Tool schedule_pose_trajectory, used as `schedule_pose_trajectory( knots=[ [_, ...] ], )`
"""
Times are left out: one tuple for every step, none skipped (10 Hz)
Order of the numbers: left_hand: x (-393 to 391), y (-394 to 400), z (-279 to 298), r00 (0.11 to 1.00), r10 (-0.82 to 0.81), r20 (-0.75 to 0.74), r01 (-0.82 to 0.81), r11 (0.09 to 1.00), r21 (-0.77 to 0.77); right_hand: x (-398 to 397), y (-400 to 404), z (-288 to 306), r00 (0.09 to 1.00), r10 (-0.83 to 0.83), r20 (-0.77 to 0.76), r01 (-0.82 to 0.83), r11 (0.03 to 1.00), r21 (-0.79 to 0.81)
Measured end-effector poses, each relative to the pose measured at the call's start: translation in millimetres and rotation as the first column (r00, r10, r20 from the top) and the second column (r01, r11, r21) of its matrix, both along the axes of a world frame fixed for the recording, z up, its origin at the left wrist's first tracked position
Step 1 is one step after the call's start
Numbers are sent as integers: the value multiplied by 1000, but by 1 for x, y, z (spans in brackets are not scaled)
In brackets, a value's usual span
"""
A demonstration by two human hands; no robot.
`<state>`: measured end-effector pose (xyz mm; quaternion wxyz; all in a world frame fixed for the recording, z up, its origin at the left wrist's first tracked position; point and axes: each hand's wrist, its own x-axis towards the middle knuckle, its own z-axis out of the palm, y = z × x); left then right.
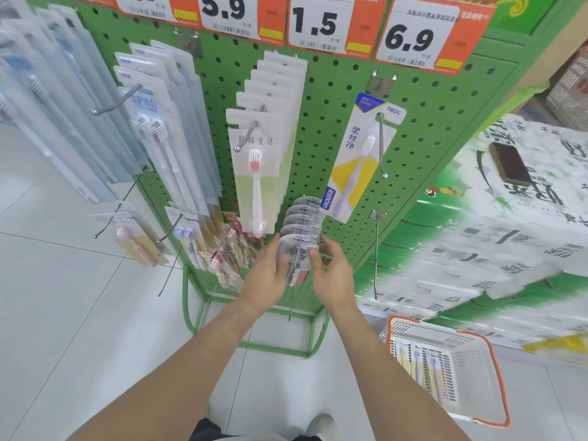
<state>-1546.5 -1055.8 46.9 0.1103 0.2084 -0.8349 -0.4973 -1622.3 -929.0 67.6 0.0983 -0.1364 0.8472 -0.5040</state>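
Bare left hand [265, 275], bare right hand [334, 276], dark legwear [206, 431], grey shoe [321, 424]

A shop: price tags [321, 25] top a green pegboard rack [423, 122] hung with packaged toothbrushes [257, 173], shopping basket [486, 354] beside it.

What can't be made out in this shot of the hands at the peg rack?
Head view only:
- Contents of the front clear pack: covered by the left hand and right hand, which pinch it, plus glare.
- Leftmost price tag: number cut off by the top edge.
- Toothbrush packs at far left: print blurred.
- Items in the basket: partly hidden by its slatted wall.
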Motion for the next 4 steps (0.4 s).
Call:
schedule_pose_trajectory(
  knots=[
    [0,1,-2,998,35,46,-35,999,-1,3,1,2,999,-25,34,26,1000,-13],
    [2,5,1,996,73,47,-71,997,-40,8,6,1,1000,-20,16,20,1000,21],
    [9,11,3,990,132,43,-130,990,-56,13,18,-5,1000,-1,-22,3,996,94],
    [21,17,7,978,200,52,-198,979,-53,23,29,-11,1000,12,-25,-9,992,128]
  ],
)
